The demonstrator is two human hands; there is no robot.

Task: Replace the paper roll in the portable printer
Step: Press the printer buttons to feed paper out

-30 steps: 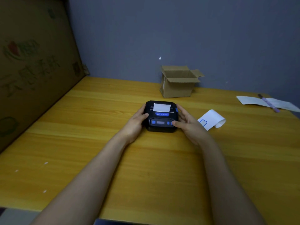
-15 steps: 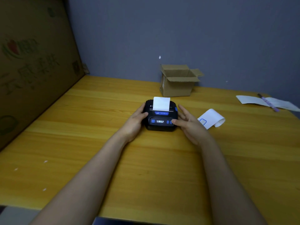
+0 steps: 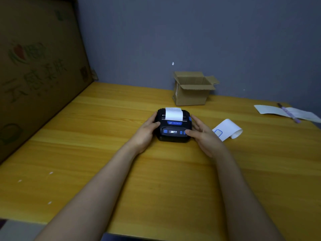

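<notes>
Grey wall (image 3: pixel 208 32) filled the back; big cardboard sheet (image 3: pixel 34 70) with faded green print leaned along the left edge of the yellow wooden desk (image 3: pixel 104 153). Both bare forearms reached in from the bottom of the head view. Small open cardboard box (image 3: pixel 192 92) stood at the far edge against the wall, flaps up, just behind the printer but not touching it. Black printer (image 3: pixel 173 126) with blue buttons and a lit little display sat mid-desk, lid closed, a white paper strip (image 3: pixel 174 113) standing out of the top slot and curling back over the lid. Left hand (image 3: pixel 146 130) cupped the printer's left side, thumb on the top corner, fingers wrapped round the far side and mostly hidden; it looked like a loose brace rather than a tight grip. Right hand (image 3: pixel 202 134) was open, fingers straight and together alongside the printer's right side, thumb tip touching the front panel next to the right blue button; it gripped nothing. Loose curled slip of paper (image 3: pixel 227 130) with a small blue outline printed on it lay on the desk just right of the right hand, apart from the printer. Far right: flat white sheets (image 3: pixel 271 110) with a purple pen (image 3: pixel 288 113) lying across them. A few white specks on the desk near left.
</notes>
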